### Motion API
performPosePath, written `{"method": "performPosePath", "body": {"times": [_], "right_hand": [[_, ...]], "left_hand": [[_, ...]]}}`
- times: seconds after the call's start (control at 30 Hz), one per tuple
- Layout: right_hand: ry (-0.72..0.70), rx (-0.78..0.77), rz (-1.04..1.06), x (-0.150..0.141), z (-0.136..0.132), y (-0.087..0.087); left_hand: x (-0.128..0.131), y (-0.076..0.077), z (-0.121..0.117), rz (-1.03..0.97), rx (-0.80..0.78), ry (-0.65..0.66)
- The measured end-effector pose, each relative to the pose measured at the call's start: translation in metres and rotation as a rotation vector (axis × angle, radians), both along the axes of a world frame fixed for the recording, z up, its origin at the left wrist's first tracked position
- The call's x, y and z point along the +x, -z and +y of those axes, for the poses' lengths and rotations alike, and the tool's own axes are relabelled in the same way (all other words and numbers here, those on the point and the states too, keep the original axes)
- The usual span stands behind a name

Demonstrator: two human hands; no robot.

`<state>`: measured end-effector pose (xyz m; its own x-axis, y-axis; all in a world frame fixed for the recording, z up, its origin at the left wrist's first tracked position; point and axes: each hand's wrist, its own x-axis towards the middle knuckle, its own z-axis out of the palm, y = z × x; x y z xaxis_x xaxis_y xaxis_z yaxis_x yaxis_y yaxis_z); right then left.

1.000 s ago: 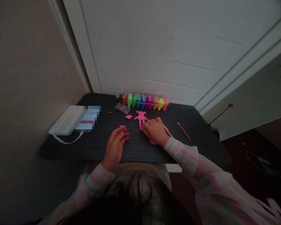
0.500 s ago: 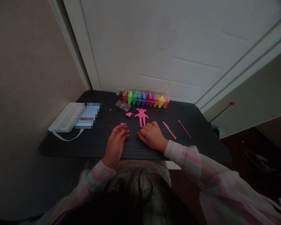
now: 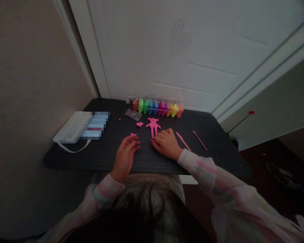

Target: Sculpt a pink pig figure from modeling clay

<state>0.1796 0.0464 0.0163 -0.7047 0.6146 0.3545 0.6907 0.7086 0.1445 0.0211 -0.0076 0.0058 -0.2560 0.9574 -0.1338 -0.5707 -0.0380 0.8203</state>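
Observation:
A pink clay figure [image 3: 153,125] with round ears, arms and two long legs lies flat on the dark table [image 3: 101,157]. My right hand [image 3: 166,143] rests just below it, fingers curled down at the figure's right-hand foot; whatever they grip is hidden beneath them. To the left, my left hand [image 3: 125,152] lies with loosely bent fingers apart, holding nothing. A thin pink clay scrap [image 3: 133,134] sits at its fingertips, and a bigger pink clay lump [image 3: 140,124] is farther back. Right of my right hand lie a pink plastic knife [image 3: 183,141] and a slim pink modelling stick [image 3: 200,140].
A clear pack of coloured clay [image 3: 155,107] stands along the back edge by the white door [image 3: 147,44]. In front of it is a small plastic packet [image 3: 133,115]. A white case with a strap [image 3: 72,126] and a blurred-out flat item [image 3: 96,125] occupy the left side.
My right hand has drawn back from the figure's legs toward me, then shifted slightly back up to the feet. The plastic knife, partly covered before, now shows fully. My left hand stays put.

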Motion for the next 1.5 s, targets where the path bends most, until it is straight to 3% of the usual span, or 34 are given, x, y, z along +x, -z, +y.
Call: {"method": "performPosePath", "body": {"times": [0.1, 0.27, 0.4, 0.47, 0.6, 0.7, 0.8, 0.93, 1.03, 1.2, 1.33, 1.5], "right_hand": [[-0.160, -0.023, -0.041, -0.002, -0.003, 0.000], [-0.049, 0.008, -0.003, -0.001, 0.000, 0.001], [-0.172, -0.020, 0.005, -0.005, -0.012, -0.002], [-0.153, -0.039, 0.067, -0.004, -0.015, -0.010], [0.208, -0.113, 0.383, 0.017, -0.001, -0.039], [0.262, -0.279, 0.379, 0.036, 0.004, -0.049], [0.197, -0.488, 0.184, 0.044, -0.010, -0.040], [0.265, -0.516, 0.092, 0.039, -0.030, -0.020], [0.253, -0.539, 0.082, 0.033, -0.034, -0.017], [0.271, -0.554, 0.074, 0.030, -0.029, -0.025], [0.390, -0.557, 0.069, 0.033, -0.023, -0.026], [0.413, -0.595, 0.131, 0.041, -0.010, -0.026]], "left_hand": [[0.000, 0.001, 0.000, 0.002, 0.014, 0.003], [0.000, 0.002, 0.000, -0.014, 0.013, 0.001], [0.001, 0.002, -0.001, -0.016, 0.004, 0.004], [0.000, 0.000, 0.001, 0.035, -0.015, 0.021], [-0.006, -0.017, 0.018, 0.428, -0.026, 0.215], [-0.006, -0.034, 0.043, 0.820, 0.178, 0.301], [0.003, -0.040, 0.072, 1.284, 0.379, 0.289], [0.024, -0.034, 0.099, 1.710, 0.270, 0.255], [0.035, -0.028, 0.105, 1.832, 0.152, 0.164], [0.041, -0.023, 0.102, 1.881, 0.027, 0.138], [0.043, -0.019, 0.103, 1.908, 0.029, 0.085], [0.042, -0.016, 0.105, 1.915, 0.066, 0.083]]}}
